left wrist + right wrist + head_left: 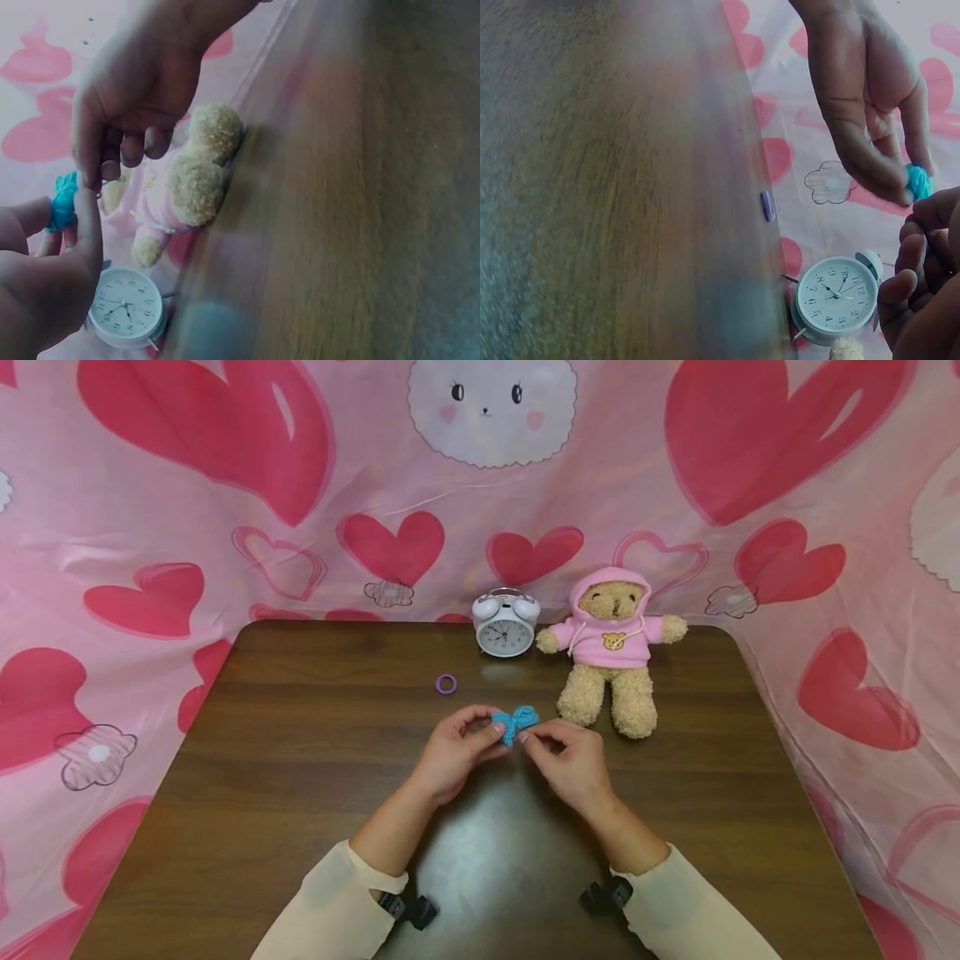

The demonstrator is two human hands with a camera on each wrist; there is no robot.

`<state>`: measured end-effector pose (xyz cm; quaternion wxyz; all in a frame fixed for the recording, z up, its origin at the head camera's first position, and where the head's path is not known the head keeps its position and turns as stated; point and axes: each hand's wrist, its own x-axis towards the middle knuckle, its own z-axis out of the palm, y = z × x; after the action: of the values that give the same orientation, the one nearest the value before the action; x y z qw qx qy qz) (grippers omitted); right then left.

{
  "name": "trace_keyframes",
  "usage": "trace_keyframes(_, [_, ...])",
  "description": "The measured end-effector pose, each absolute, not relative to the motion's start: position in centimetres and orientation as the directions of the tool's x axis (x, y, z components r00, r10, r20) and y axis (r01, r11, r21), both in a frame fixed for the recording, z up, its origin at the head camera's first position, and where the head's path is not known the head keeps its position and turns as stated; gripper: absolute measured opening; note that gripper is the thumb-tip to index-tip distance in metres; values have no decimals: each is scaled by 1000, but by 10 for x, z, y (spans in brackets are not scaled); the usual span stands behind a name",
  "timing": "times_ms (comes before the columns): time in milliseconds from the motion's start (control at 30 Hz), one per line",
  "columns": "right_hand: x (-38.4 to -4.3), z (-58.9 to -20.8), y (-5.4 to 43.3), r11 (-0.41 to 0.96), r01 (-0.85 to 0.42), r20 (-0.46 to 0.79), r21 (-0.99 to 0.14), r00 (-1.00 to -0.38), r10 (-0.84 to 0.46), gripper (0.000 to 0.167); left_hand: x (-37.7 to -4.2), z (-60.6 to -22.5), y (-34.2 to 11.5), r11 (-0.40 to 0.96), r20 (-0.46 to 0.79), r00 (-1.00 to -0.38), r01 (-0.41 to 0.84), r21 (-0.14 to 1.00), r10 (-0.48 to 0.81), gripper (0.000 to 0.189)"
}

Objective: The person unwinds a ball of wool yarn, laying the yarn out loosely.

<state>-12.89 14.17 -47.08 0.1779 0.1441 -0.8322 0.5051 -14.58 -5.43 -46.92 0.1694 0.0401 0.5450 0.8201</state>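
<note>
A small bundle of bright blue yarn point(517, 720), pinched in at the middle like a bow, is held above the table between both hands. My left hand point(453, 752) grips its left side between thumb and fingers. At the lower right edge of the bundle, the thumb and index finger of my right hand point(573, 764) pinch together; any strand between them is too fine to make out. In the left wrist view the yarn point(63, 202) is partly covered by the left fingers. The right wrist view shows the yarn point(919, 182) between both hands' fingertips.
A purple ring point(446, 684) lies on the brown table point(300, 760) beyond the left hand. Behind the hands stands a white alarm clock point(506, 631), with a teddy bear in a pink hoodie point(611, 643) to its right. Pink heart-patterned cloth point(540, 502) hangs around the table.
</note>
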Motion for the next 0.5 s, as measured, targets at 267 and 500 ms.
trace_keyframes(267, [-131, -472, 144, 324, -380, 385, -866, -921, -50, 5, -145, -466, -59, -419, -139, -919, -298, 858, 369, 18])
trace_keyframes(500, [-134, -471, 147, 209, -428, 414, -879, -904, -107, 8, -143, -461, -66, -418, -92, -898, -288, 862, 429, 18])
